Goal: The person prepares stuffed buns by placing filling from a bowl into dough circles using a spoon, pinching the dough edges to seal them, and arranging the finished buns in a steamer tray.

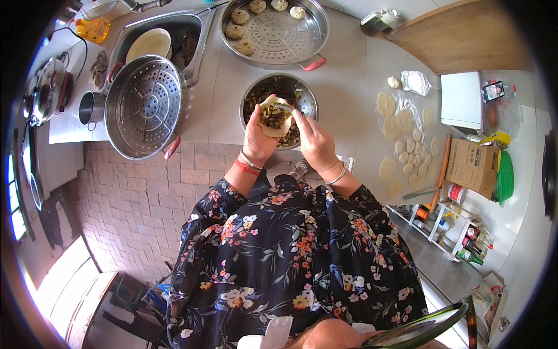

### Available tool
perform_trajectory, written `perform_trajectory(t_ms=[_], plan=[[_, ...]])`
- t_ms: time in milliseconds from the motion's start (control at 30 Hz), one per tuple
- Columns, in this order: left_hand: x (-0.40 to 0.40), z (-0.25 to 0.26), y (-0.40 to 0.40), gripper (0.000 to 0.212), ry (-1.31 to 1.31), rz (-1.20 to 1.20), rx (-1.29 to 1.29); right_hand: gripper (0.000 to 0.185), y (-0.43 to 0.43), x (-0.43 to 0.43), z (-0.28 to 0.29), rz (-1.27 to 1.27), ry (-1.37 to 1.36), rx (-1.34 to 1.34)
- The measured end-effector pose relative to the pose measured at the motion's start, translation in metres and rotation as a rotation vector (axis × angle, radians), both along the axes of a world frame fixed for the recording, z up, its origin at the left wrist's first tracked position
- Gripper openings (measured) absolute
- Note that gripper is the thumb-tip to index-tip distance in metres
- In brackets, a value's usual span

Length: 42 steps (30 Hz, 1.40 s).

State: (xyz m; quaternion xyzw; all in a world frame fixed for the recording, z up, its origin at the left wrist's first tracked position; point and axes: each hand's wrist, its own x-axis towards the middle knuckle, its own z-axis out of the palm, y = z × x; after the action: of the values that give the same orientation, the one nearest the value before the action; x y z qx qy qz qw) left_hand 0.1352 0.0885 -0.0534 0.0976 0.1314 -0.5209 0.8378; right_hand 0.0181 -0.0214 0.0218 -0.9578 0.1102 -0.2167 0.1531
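My left hand (260, 141) holds a round dough wrapper (279, 130) with chopped filling heaped on it. In my right hand (316, 144) is a metal utensil (284, 106), its end touching the filling on the wrapper. Both hands are over a steel bowl (314, 98) of chopped filling. Behind the bowl stands a round steamer tray (283, 37) with several pleated buns (239, 16) along its left and far rim. On the counter to the right lie flat dough rounds (392, 126) and small dough pieces (410, 145).
An unfilled steel steamer tray (146, 104) overhangs the counter edge at left, beside a metal cup (90, 107). A sink (202, 48) holds a pale basin (150, 43). At right are a wooden rolling pin (441, 174), a cardboard box (472, 165) and a small bottle rack (440, 220).
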Motion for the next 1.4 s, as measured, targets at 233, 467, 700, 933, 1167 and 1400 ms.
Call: perform_trajectory(t_ms=[233,467,700,933,1167,1400], plan=[[0.004,-0.001,-0.002,0.047,-0.022,-0.028,-0.015,0.044,-0.006,0.0,-0.005,-0.1,-0.067,0.441],[0.002,0.002,-0.013,0.048,-0.115,0.025,0.088,0.028,-0.007,0.006,0.001,-0.315,-0.111,1.213],[0.005,0.002,-0.015,0.049,-0.077,0.025,0.12,0.028,-0.014,0.003,0.008,-0.344,-0.165,1.438],[0.003,-0.009,-0.015,0.048,-0.041,0.072,0.086,0.023,-0.014,-0.006,0.048,-0.325,0.007,0.932],[-0.005,-0.002,-0.026,0.046,-0.106,0.122,0.085,0.027,0.002,0.009,0.038,-0.196,0.109,0.227],[-0.006,-0.006,-0.018,0.049,-0.106,0.077,0.166,0.037,-0.005,0.0,0.05,-0.151,0.021,0.177]])
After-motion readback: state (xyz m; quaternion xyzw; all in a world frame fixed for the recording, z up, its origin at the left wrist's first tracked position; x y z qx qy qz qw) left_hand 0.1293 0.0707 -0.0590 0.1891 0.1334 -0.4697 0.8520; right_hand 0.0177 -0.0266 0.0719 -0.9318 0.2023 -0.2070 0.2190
